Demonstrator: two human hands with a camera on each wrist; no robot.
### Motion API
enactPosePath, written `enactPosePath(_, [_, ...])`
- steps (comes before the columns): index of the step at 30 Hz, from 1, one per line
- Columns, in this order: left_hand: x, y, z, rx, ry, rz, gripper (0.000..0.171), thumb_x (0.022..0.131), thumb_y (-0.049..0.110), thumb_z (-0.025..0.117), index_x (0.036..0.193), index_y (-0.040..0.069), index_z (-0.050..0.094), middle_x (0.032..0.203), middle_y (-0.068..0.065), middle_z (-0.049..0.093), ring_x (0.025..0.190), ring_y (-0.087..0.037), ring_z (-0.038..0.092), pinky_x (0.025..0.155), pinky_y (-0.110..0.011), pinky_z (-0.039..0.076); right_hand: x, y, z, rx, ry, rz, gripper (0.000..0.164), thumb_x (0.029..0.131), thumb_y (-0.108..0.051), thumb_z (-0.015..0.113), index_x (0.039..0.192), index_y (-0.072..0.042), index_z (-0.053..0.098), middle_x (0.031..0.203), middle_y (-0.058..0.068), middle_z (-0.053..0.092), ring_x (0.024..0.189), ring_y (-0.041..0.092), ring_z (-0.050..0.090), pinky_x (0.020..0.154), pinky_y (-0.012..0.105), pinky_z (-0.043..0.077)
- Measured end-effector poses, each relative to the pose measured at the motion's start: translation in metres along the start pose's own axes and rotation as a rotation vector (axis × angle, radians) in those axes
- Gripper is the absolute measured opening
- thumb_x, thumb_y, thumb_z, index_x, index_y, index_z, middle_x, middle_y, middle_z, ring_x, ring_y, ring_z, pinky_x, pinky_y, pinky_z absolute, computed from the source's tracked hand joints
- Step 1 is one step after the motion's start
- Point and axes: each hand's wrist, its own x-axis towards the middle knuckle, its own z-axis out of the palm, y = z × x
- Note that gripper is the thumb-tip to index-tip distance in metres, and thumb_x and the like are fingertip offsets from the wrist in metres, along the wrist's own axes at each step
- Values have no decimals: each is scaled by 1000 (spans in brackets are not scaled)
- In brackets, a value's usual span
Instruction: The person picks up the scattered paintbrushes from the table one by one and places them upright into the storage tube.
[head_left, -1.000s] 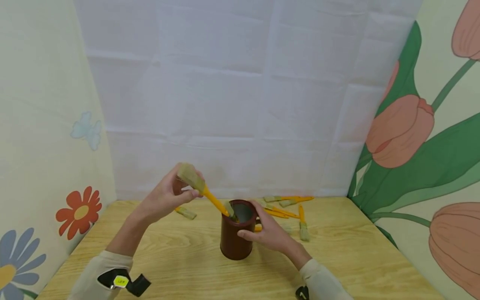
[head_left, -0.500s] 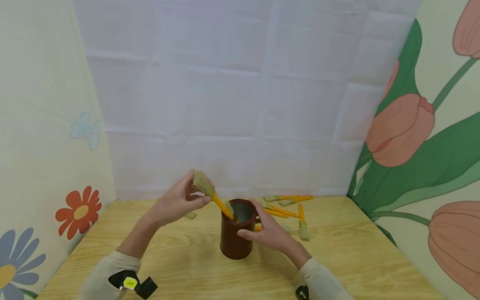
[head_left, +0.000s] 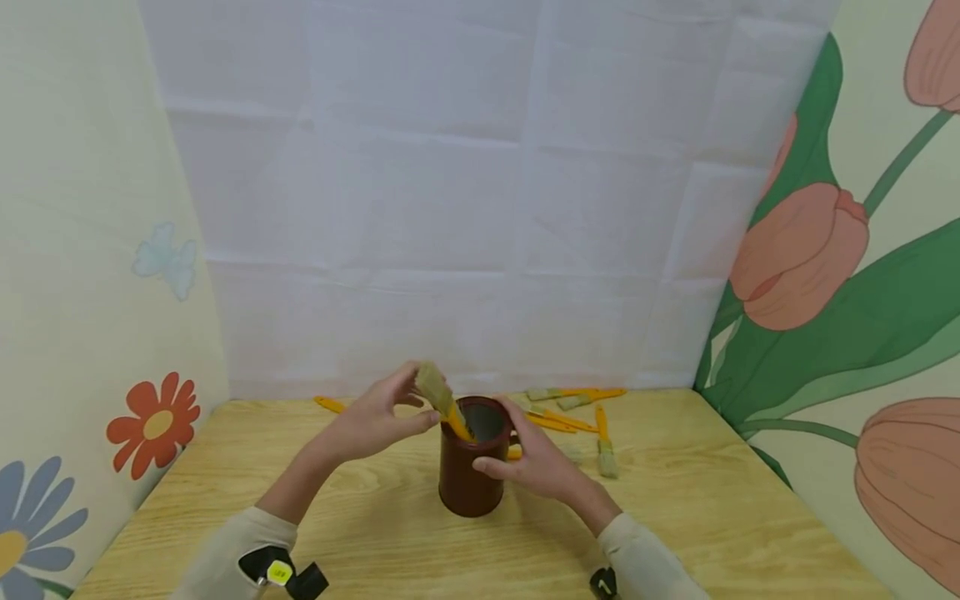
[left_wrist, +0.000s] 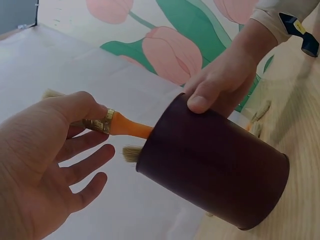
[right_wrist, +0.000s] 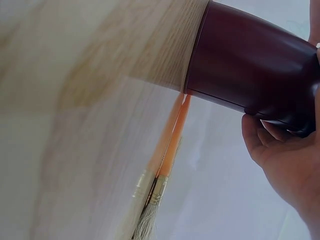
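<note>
A dark brown mug (head_left: pixel 470 487) stands upright on the table; its handle is on the right. My left hand (head_left: pixel 375 423) pinches a paintbrush (head_left: pixel 433 385) between thumb and index finger near its metal ferrule, bristles up. Its orange handle points down inside the mug's rim, as the left wrist view also shows. Beside it, the bristles of a second brush (left_wrist: pixel 131 154) stick out of the mug. My right hand (head_left: pixel 534 463) holds the mug on its right side, thumb on the front near the rim and the other fingers behind.
Several yellow-handled paintbrushes lie on the wooden table (head_left: pixel 675 517) right of and behind the mug, one brush (head_left: pixel 607 443) pointing forward. Another brush (head_left: pixel 330 404) lies behind my left hand, mostly hidden. A white sheet (head_left: pixel 450 208) hangs at the back, with flowered cloth on both sides.
My left hand has moved right and down toward the mug, and the brush handle has sunk deeper into it, now more upright. The right hand and the mug stay in place.
</note>
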Motion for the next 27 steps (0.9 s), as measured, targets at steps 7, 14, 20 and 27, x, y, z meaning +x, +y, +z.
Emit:
enactPosePath(7, [2,-9,7,96,20,33,57,97,28,72,148,26,46,139,7,54,129,-16,51,101,-48,45,0,0,0,8,4,3,87,92,-40,77,159,-32,23,150,-8,42,128,13,50,102,50,43])
enactPosePath(14, [3,-13,9,108,41,54,54,99,25,70,148,26,47,134,5,59,124,-22,55,99,-54,44,1,2,1,-8,8,-22,84,92,-42,76,159,-34,24,148,-10,44,127,12,50,101,51,43])
enactPosePath(20, [2,-18,6,91,45,78,54,102,20,66,151,25,44,135,2,60,124,-31,56,99,-59,42,1,3,1,-18,9,-26,85,92,-43,76,159,-34,24,148,-10,43,128,12,50,101,50,43])
enactPosePath(27, [0,-30,1,46,64,38,49,104,22,62,151,25,45,136,-3,58,124,-29,56,100,-56,42,1,3,1,-3,4,-12,86,92,-44,75,160,-31,23,149,-11,43,128,13,50,101,51,43])
